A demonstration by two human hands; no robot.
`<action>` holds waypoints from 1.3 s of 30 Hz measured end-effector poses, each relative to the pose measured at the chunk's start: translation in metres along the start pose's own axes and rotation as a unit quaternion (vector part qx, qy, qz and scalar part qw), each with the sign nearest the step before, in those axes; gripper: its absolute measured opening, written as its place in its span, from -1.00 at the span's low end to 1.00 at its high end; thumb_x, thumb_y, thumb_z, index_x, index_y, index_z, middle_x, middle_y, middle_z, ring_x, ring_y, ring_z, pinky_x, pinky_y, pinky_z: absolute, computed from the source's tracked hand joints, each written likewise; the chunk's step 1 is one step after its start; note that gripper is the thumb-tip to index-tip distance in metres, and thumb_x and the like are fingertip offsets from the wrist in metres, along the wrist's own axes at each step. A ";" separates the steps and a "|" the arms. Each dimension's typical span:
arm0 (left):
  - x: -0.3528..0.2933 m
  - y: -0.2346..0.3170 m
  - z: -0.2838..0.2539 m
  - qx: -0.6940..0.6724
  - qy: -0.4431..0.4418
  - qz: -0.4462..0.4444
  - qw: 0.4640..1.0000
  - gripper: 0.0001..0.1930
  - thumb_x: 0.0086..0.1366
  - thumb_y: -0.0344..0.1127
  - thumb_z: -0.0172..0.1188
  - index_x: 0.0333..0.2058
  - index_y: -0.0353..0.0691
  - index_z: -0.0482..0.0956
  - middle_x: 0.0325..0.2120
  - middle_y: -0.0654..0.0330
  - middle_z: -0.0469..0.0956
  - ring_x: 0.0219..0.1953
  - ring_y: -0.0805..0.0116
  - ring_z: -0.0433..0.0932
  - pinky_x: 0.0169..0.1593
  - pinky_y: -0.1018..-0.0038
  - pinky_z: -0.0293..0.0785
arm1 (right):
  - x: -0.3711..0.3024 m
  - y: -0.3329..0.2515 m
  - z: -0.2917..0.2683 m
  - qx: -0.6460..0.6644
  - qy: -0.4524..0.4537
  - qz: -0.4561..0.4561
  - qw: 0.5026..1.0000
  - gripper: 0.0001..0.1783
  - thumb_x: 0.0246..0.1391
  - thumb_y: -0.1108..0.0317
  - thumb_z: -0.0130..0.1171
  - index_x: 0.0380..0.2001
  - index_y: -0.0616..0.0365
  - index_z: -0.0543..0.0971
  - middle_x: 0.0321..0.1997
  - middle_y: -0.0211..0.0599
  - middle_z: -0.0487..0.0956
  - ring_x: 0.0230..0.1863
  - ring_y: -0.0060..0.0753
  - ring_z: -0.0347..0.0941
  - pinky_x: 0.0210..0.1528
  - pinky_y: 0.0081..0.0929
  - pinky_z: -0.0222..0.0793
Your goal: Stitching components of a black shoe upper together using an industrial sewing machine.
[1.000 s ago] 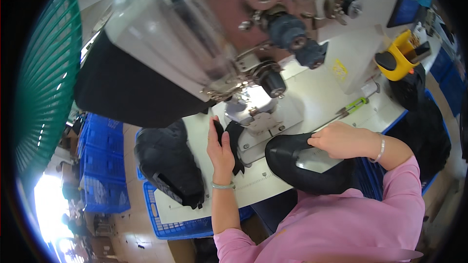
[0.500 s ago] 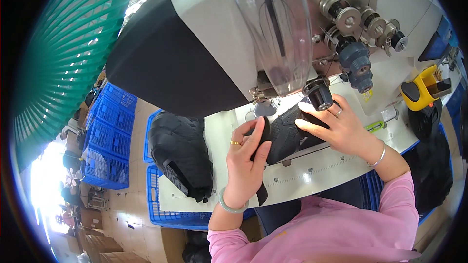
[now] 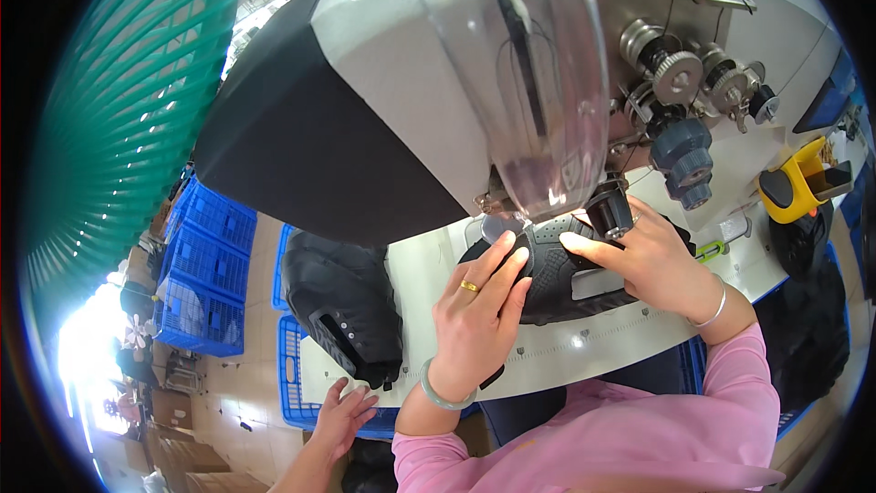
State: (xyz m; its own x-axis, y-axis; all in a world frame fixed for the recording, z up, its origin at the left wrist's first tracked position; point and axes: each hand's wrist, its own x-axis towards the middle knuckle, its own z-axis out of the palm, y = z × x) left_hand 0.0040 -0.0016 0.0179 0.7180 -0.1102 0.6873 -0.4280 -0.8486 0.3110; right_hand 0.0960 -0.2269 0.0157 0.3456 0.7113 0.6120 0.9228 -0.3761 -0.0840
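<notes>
A black shoe upper [image 3: 552, 283] with a perforated, textured surface lies on the white sewing machine bed, under the machine's head. My left hand [image 3: 474, 310] holds its left part, fingertips pressed on it close to the presser area and the thumb alongside. My right hand [image 3: 662, 265] grips its right part, the index finger stretched across the top; a black knob of the machine partly covers the other fingers. The needle is hard to make out behind the clear plastic guard [image 3: 557, 128]. A light cut-out or pale strip shows in the upper near my right hand.
Stacked black shoe uppers [image 3: 342, 301] lie left on the table. Another person's open hand [image 3: 345, 415] reaches in below them. A green fan guard [image 3: 137, 100], blue crates [image 3: 201, 310], a yellow holder [image 3: 794, 187] and a green-handled tool [image 3: 712, 251] stand around the machine [image 3: 392, 110].
The shoe upper has been turned and shifted between my hands, which still hold it. My left hand has moved slightly right. Another person's hand has come into view at the lower left.
</notes>
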 end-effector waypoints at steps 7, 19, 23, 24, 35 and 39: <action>0.009 0.008 -0.004 0.012 -0.031 -0.017 0.999 -0.73 0.15 -0.43 0.31 -0.13 -0.25 0.66 -0.06 0.10 0.63 -0.27 0.15 0.60 -0.15 0.38 0.54 | -0.001 0.003 0.000 0.039 -0.001 0.001 0.999 -0.11 -0.62 0.67 0.25 0.04 -0.03 0.58 -0.10 -0.24 0.58 0.05 -0.05 0.47 0.28 -0.03 0.25; 0.019 0.006 -0.003 0.039 -0.033 0.010 0.999 -0.77 0.16 -0.43 0.30 -0.17 -0.24 0.67 -0.13 0.15 0.63 -0.38 0.18 0.52 -0.25 0.38 0.51 | -0.002 0.003 0.001 -0.003 -0.011 0.001 1.000 -0.41 -0.25 0.57 0.23 -0.01 -0.04 0.60 0.14 -0.24 0.50 0.11 -0.12 0.44 0.16 -0.19 0.35; 0.018 0.006 0.000 0.059 -0.031 0.000 0.998 -0.78 0.15 -0.43 0.31 -0.19 -0.25 0.67 -0.16 0.14 0.63 -0.36 0.17 0.52 -0.26 0.37 0.51 | -0.002 0.006 0.000 0.007 -0.015 0.008 1.000 -0.40 -0.26 0.58 0.23 -0.01 -0.03 0.59 0.08 -0.29 0.53 0.08 -0.10 0.44 0.11 -0.20 0.37; 0.017 0.006 0.001 0.060 -0.030 0.000 0.998 -0.78 0.14 -0.43 0.32 -0.20 -0.26 0.67 -0.17 0.14 0.63 -0.36 0.17 0.53 -0.26 0.37 0.51 | -0.001 0.007 0.001 0.009 -0.008 0.003 1.000 -0.40 -0.26 0.58 0.23 -0.01 -0.03 0.59 0.06 -0.30 0.54 0.07 -0.09 0.44 0.09 -0.20 0.38; 0.018 -0.002 0.006 0.076 -0.006 0.045 0.996 -0.80 0.10 -0.38 0.36 -0.26 -0.15 0.64 -0.24 0.26 0.51 -0.36 0.27 0.49 -0.43 0.41 0.47 | 0.000 0.010 0.002 0.009 -0.001 -0.003 1.000 -0.40 -0.27 0.61 0.21 -0.02 0.00 0.58 0.05 -0.29 0.55 0.07 -0.09 0.45 0.07 -0.17 0.40; 0.019 -0.002 0.007 0.080 -0.008 0.042 0.996 -0.81 0.09 -0.38 0.36 -0.27 -0.15 0.65 -0.24 0.25 0.52 -0.37 0.27 0.49 -0.43 0.40 0.46 | 0.000 0.010 0.002 0.018 -0.001 -0.005 1.000 -0.39 -0.27 0.61 0.21 -0.02 0.00 0.58 0.07 -0.29 0.55 0.08 -0.09 0.45 0.08 -0.18 0.40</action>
State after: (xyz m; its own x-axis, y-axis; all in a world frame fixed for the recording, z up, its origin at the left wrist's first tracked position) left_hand 0.0216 -0.0056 0.0258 0.6926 -0.1923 0.6952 -0.3960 -0.9070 0.1436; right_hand 0.1061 -0.2293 0.0132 0.3362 0.7168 0.6109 0.9320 -0.3465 -0.1063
